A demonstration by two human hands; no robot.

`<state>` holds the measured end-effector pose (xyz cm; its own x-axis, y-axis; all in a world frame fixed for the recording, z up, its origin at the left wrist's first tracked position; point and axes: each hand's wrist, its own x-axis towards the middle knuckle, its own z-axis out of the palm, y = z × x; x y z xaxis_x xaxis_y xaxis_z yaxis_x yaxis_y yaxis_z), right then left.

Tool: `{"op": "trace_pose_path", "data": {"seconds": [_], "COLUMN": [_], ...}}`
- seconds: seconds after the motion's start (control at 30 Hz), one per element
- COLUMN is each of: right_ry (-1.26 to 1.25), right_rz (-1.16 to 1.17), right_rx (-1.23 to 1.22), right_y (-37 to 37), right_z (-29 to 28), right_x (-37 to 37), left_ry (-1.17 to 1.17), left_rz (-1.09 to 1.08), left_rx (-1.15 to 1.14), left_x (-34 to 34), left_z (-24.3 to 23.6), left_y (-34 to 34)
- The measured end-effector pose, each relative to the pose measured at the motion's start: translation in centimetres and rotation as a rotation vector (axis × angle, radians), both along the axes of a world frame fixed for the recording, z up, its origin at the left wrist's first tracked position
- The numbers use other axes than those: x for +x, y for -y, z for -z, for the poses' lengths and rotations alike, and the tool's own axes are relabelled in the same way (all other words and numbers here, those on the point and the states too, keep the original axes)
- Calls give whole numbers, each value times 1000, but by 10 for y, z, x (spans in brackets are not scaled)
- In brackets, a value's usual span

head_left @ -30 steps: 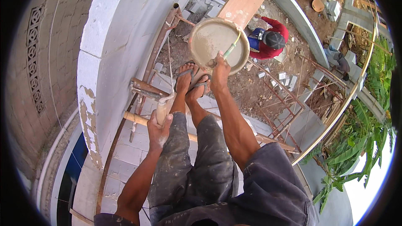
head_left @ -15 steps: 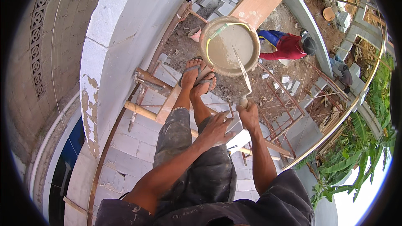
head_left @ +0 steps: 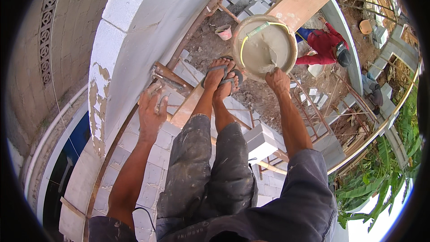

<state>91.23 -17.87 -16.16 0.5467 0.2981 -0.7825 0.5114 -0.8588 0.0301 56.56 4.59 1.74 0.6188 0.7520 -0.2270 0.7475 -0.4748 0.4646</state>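
Trowel (head_left: 272,57) is gripped in the right hand (head_left: 278,81), fingers closed around the handle, which is mostly hidden. Blade is dipped in the wet grey mortar (head_left: 255,54) at the right, near part of the round tub (head_left: 236,45); blade is partly covered by mortar. Tub is placed far of the feet (head_left: 219,76), right of centre. Tub's yellow bail with green grip (head_left: 258,29) is laid over the far side of the opening.

Left hand (head_left: 152,110) is held wide, fingers spread, nothing seen in it; raised near the light block wall (head_left: 134,15) on the left.

Feet are set in dark sandals, just near-left of the tub. Wooden plank (head_left: 313,0) is seen running from the tub's far side toward the far right. Pink bucket (head_left: 224,32) is seen on the ground left of the tub. White block (head_left: 260,141) is seen right of the knees. Co-worker in a red top (head_left: 327,47) is seen bent over, right of the tub. Green plants (head_left: 376,192) are seen at the near right.
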Motion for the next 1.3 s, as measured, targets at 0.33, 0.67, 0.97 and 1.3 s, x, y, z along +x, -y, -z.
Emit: {"op": "trace_pose_path", "data": {"seconds": [0.33, 0.67, 0.97, 1.3], "right_ry": [-241, -425, -356, 58], "right_rz": [21, -365, -1130, -1603], "right_rx": [151, 122, 535, 707], "right_y": [84, -23, -243, -389], "right_z": [-15, -235, -327, -275], "right_x": [69, 35, -134, -194], "left_ry": [17, -96, -388, -268], "left_rz": [-199, -279, -340, -536], "left_rx": [-108, -488, -784, -866], "left_x": [-46, -93, -137, -153], "left_z": [-36, -72, -72, -62], "left_y": [21, 104, 229, 244]}}
